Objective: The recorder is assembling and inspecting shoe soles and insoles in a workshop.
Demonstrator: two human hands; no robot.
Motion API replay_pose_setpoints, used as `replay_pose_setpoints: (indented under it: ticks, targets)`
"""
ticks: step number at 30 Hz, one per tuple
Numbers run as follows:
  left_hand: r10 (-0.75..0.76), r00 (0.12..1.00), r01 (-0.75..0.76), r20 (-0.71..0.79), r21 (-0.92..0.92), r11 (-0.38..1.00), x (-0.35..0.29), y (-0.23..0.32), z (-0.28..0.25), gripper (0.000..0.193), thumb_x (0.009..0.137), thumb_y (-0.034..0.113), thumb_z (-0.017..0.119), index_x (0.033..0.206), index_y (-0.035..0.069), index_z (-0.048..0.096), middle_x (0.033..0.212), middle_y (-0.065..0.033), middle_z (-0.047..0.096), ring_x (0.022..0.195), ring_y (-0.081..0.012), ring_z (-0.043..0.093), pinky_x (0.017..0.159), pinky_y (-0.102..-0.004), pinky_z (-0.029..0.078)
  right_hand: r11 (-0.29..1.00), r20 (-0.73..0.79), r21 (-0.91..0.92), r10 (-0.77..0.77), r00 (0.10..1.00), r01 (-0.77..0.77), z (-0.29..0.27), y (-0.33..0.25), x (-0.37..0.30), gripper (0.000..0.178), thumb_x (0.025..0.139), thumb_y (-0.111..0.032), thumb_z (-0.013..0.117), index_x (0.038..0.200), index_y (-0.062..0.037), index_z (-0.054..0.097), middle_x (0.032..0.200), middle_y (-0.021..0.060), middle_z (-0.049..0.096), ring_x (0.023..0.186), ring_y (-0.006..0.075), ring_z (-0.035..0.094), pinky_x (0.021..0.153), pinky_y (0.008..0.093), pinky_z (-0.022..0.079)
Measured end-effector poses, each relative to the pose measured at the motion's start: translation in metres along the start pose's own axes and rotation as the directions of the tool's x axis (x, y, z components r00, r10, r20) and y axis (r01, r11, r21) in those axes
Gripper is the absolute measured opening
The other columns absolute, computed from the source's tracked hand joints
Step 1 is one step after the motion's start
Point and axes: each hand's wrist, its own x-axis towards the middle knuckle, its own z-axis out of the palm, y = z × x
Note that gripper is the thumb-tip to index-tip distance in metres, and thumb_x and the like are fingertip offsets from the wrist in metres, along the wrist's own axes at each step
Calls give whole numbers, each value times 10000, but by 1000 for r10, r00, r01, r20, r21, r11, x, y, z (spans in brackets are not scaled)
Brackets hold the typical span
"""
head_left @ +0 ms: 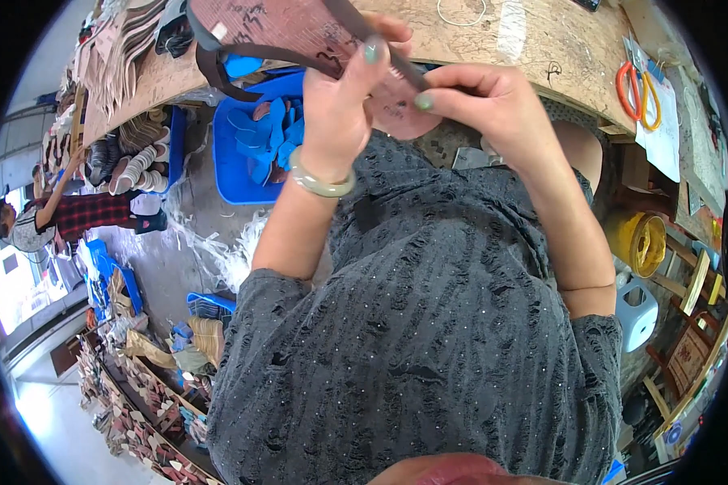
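Observation:
Over the front edge of the worktable I hold a pinkish-brown insole with dark handwritten marks. A dark brown strip runs along its edge, and a loose part of it curls down on the left. My left hand, with a pale bangle on the wrist, is closed round the insole's middle, thumb on top. My right hand pinches the strip at the insole's narrower end between thumb and forefinger. Some fingers of the left hand are hidden behind the insole.
The wooden worktable carries stacked pinkish pieces at left and scissors at right. Below stands a blue crate of blue pieces. A yellow bucket and pale blue stool stand right. Another person works far left.

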Motion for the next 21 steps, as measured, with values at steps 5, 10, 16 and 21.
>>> replay_pose_setpoints:
  ticks: [5,10,16,21]
  targets:
    - [-710,693,433,125,715,548,-18,49,-11,431,720,217,790,1042,-11,616,1129,-118,601,1029,-197,585,877,-340,461,868,-57,-476,-191,980,141,-29,-35,7,177,819,-140,668,892,20,695,710,29,681,657,101,639,598,249,489]
    - [99,761,-646,641,763,30,32,63,2,368,741,160,733,1071,37,625,953,-151,657,849,-283,631,755,-369,483,300,248,-844,-517,819,445,-11,-50,19,147,768,-190,680,856,-74,703,703,103,622,643,210,619,643,325,502]
    - [-542,698,-257,468,870,420,63,46,0,262,854,187,598,1067,34,605,818,-119,660,729,-246,641,694,-343,493,708,197,-678,-86,977,199,-31,-74,45,202,824,-231,668,916,-68,744,750,82,713,556,124,590,552,276,467]
    - [-639,647,97,417,786,611,65,45,11,323,868,170,589,1103,-48,550,781,-80,626,689,-104,600,657,-262,498,995,78,-84,-50,996,57,-68,-43,50,165,874,-135,648,979,-20,704,709,-9,627,540,43,470,491,184,372]
